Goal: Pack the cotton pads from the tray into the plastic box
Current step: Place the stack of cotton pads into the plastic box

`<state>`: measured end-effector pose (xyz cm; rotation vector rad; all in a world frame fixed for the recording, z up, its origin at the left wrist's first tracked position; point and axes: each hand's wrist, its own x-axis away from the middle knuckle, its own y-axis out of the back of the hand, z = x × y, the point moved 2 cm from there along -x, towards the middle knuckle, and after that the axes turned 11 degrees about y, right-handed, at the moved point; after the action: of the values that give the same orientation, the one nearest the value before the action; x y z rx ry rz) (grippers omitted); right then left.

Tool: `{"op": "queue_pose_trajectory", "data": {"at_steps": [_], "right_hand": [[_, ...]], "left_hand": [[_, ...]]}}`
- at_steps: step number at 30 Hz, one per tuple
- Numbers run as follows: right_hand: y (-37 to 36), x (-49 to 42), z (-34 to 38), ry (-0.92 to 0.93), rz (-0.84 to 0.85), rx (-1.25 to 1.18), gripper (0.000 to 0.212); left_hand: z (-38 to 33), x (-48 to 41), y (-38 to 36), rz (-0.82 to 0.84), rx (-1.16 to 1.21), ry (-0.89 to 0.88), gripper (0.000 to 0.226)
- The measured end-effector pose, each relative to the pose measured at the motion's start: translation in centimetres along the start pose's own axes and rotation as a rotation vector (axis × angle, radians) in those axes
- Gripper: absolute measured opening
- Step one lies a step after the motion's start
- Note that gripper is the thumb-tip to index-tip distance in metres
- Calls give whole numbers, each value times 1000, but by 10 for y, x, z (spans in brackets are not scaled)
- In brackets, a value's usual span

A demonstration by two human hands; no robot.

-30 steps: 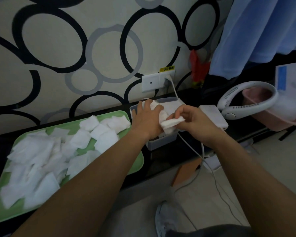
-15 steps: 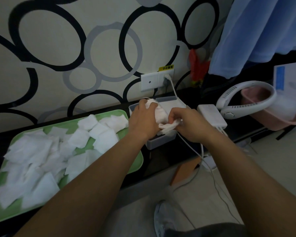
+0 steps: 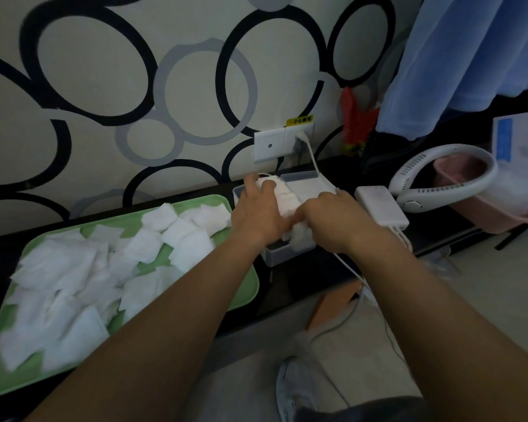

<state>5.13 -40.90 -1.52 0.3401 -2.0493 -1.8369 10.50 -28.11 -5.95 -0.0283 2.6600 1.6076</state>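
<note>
1. Tray (image 3: 243, 300): green, on the dark shelf at the far left of my feed. Loose cotton pads (image 3: 73, 284) cover most of it, overlapping in a heap, and a few lie up near its far right corner.
2. Left hand (image 3: 256, 214): it reaches past the tray's right edge and sits over the plastic box (image 3: 284, 254). Its fingers curl round the far end of a stack of pads (image 3: 285, 197) standing on edge inside the box, so I read this hand as gripping the stack.
3. Plastic box: pale grey and rectangular, just beside the tray and in front of the wall socket (image 3: 282, 141). A white cable (image 3: 313, 159) drops from the socket behind the box.
4. Right hand (image 3: 336, 217): it is at the near right side of the box, knuckles up and fingers bent down into it against a crumpled pad (image 3: 299, 231). The fingertips are hidden from me, so I cannot tell whether it pinches that pad or only pushes on it.
5. Charger block (image 3: 378, 205): white, on the shelf just right of the right hand.
6. Neck fan (image 3: 445, 190): a white loop lying further right, partly over a pink basin (image 3: 500, 214).
7. Blue cloth (image 3: 470, 56): it hangs at the top right, above the basin.
</note>
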Motion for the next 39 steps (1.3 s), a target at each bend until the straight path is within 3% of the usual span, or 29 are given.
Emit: {"op": "queue_pose_trajectory", "data": {"at_steps": [4,14,23,32,39], "right_hand": [[1,3,-1,55,-41,-104,43],[-4,0,1,22,148,-124,48],[-11,0,-5,10,74,-366,45],[-4,3,9,6,231,-125,33],[-6,4,3,1,290,-394,34]], "left_hand": [[5,-4,0,55,43,1,86],[6,-8,2,101,55,4,90],[5,-7,2,104,23,10,92],[5,-7,0,93,19,2,87],[4,-4,-2,82,3,-8,91]]}}
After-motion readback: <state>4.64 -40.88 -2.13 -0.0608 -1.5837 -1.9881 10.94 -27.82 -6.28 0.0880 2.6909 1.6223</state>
